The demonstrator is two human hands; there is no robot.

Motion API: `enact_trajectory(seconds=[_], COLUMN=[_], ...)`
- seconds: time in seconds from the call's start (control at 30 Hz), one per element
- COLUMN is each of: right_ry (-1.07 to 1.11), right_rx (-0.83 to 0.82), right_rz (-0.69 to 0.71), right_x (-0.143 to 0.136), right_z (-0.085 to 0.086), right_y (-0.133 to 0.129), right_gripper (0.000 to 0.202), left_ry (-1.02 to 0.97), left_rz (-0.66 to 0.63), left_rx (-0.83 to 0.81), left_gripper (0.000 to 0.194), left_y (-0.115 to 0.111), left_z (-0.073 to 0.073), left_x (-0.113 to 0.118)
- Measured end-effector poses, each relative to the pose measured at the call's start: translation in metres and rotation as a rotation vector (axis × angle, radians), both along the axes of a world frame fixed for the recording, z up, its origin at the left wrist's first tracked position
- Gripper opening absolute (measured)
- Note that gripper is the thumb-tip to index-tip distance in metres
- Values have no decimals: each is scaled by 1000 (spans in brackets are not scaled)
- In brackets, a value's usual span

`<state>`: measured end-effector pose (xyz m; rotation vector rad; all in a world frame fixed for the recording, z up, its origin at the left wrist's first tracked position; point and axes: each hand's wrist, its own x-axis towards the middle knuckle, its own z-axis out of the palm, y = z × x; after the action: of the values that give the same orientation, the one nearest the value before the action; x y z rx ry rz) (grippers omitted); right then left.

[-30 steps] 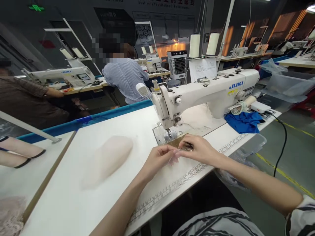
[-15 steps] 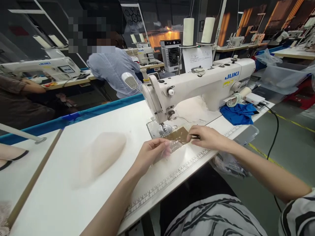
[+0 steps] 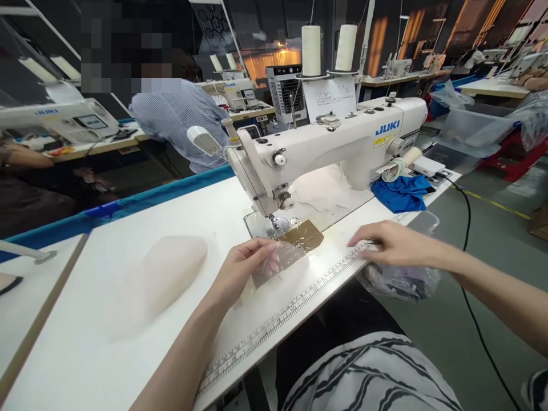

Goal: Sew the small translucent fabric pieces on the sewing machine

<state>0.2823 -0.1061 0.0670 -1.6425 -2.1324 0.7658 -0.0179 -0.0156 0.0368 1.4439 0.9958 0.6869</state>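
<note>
Sheer fabric is hanging pinched in my left hand, overlapping the brown patch near the needle at one o'clock, while my right hand, curling around a mostly hidden dark tool, is standing at three o'clock over the ruled front edge. White table is stretching bare between my hands and toward eight o'clock, below the pale cup at nine. Compared with half a second ago, my right hand is sitting farther from my left, exposing more brown.
</note>
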Motion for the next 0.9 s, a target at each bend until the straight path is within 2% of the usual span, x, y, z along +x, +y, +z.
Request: enact_trajectory(seconds=[0.1, 0.13, 0.2, 0.27, 0.33, 0.43, 0.53, 0.57, 0.6, 0.67, 0.73, 0.8, 0.83, 0.9], right_ry=[148, 204, 272, 291, 280, 234, 149, 46, -90, -351, -504, -522, -492, -361], right_rx=[68, 72, 28, 10, 8, -62, -266, -394, -429, -265, -157, -84, -22, 110], right_rz=[7, 4, -2, -32, -65, -36, 67, 75, 12, -165, -237, -217, -223, -141], right_x=[-44, -57, -73, -73, -58, -14, 44, 63, 80, 100, 100, 80, 66, 34], right_z=[-24, -31, -41, -44, -38, -22, -11, -9, -9, -9, -11, -13, -15, -20], right_y=[23, 32, 48, 56, 53, 25, -18, -31, -42, -55, -57, -50, -45, -30], right_gripper=[43, 42, 25, 17, 19, 21, 29, 28, 23, 26, 12, 17, 19, 16], left_ry=[9, 14, 24, 27, 20, -8, -43, -54, -64, -79, -90, -97, -98, -94], left_rz=[-3, -3, 0, 5, 8, 13, 22, 28, 36, 61, 88, 112, 122, 139], left_rx=[-10, -9, 1, 12, 18, 19, 4, -4, -12, -28, -37, -37, -37, -39], left_gripper=[31, 31, 31, 31, 31, 32, 32, 32, 31, 31, 31, 32, 32, 32], left_y=[-1, -2, -1, -1, 0, 2, 4, 5, 6, 8, 10, 11, 12, 14], left_z=[2, 2, 3, 3, 3, 2, 0, -1, -2, -4, -6, -6, -6, -6], left_x=[0, 0, 0, 0, -1, -3, -6, -6, -7, -8, -9, -9, -9, -9])
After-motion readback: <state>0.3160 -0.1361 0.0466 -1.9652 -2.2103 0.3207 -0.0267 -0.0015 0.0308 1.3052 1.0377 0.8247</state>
